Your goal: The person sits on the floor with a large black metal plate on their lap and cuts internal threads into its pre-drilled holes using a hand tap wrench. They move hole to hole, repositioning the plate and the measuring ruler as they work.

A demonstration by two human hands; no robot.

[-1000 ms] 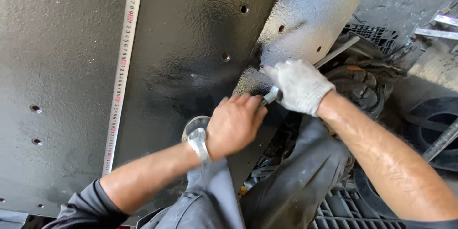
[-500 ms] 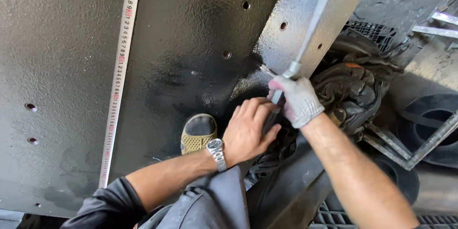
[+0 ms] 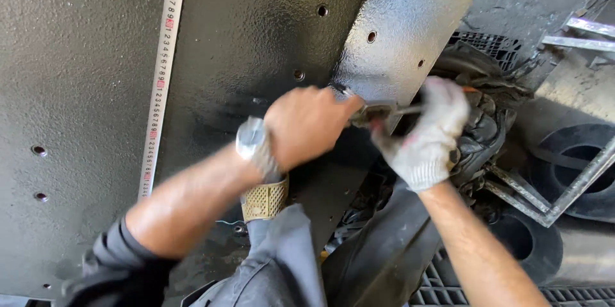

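While both hands (image 3: 307, 129) grip a slim metal tool (image 3: 383, 112) (blurred); pebbled black plate (image 3: 256, 44) beneath.

Item under my view: one large black-painted steel plate (image 3: 90, 89), rough-textured, glossy in patches, serving as the carrying surface. I count small round holes along its left margin and several more near the middle. A measuring tape (image 3: 161, 83) lies flat on it, running lengthwise from the top edge toward the lower left. A second black plate section (image 3: 397, 25), angled and also drilled, adjoins on the right. Beyond its edge I see the floor (image 3: 576, 96), bearing metal angle bars (image 3: 557, 201) and a black grid mat (image 3: 493, 44).
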